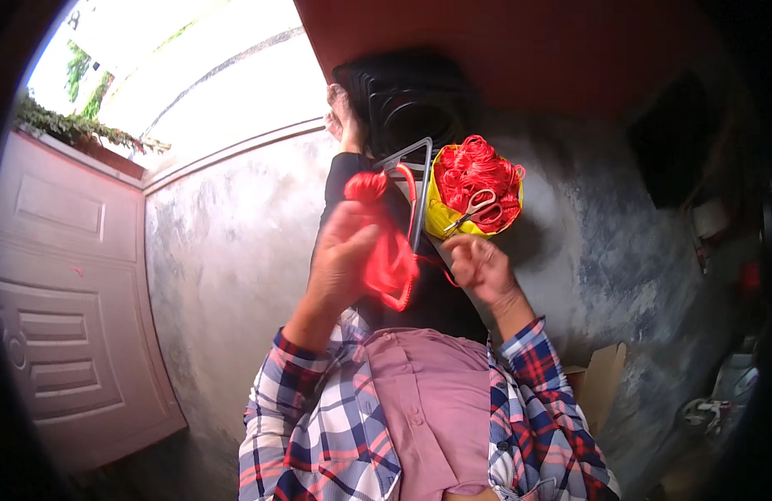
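My left hand (343, 255), blurred by motion, is closed on a bundle of red cord (365, 187), which shows beyond the fingers and also hangs as a smear beside the palm. A grey frame (425, 179) stands over my legs, with red cord wrapped along its near left side. On the right, my right hand (484, 269) is raised with its fingers curled in. A thin red strand runs close to its fingertips; whether they grip it is unclear. Just beyond this hand, a yellow bag (437, 219) holds a heap of red cord (478, 171), and scissors (479, 205) lie on top.
Black stacked frames or trays (415, 100) rest beyond my foot. A pale panelled door (65, 292) stands at the left. An opened cardboard box (601, 386) is at my right side. The grey floor (236, 250) is bounded by a reddish wall or panel at the far side.
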Available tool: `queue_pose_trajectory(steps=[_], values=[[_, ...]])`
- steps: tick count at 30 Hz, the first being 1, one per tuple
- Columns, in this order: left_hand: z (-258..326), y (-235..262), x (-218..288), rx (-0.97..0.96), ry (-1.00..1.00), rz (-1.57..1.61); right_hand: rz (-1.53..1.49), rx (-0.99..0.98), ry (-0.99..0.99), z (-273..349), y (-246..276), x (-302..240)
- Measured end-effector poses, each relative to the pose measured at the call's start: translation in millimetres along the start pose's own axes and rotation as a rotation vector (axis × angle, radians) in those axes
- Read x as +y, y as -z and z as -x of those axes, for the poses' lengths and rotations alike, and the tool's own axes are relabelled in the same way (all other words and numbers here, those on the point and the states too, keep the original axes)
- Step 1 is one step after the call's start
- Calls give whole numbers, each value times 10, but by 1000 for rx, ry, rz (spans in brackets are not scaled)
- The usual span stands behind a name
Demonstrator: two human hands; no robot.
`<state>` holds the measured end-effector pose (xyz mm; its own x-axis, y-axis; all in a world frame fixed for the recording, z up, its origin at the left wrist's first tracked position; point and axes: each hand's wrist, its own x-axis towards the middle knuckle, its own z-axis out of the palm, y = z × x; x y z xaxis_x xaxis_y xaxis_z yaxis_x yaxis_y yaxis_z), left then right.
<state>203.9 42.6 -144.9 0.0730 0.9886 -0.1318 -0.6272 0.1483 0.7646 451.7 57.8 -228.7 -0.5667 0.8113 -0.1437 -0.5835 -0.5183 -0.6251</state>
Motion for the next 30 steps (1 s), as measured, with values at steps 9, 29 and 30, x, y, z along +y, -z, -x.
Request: queue_pose_trajectory(steps=[9,29,30], values=[[-153,424,-479,-330,-128,-1632,1182,-95,-143,-430,215,188],[-296,455,-1058,82,479,-304,-212,-155,559,702,447,-909],[-282,456,-1063,96,467,-280,-222,-132,547,732,407,-956]])
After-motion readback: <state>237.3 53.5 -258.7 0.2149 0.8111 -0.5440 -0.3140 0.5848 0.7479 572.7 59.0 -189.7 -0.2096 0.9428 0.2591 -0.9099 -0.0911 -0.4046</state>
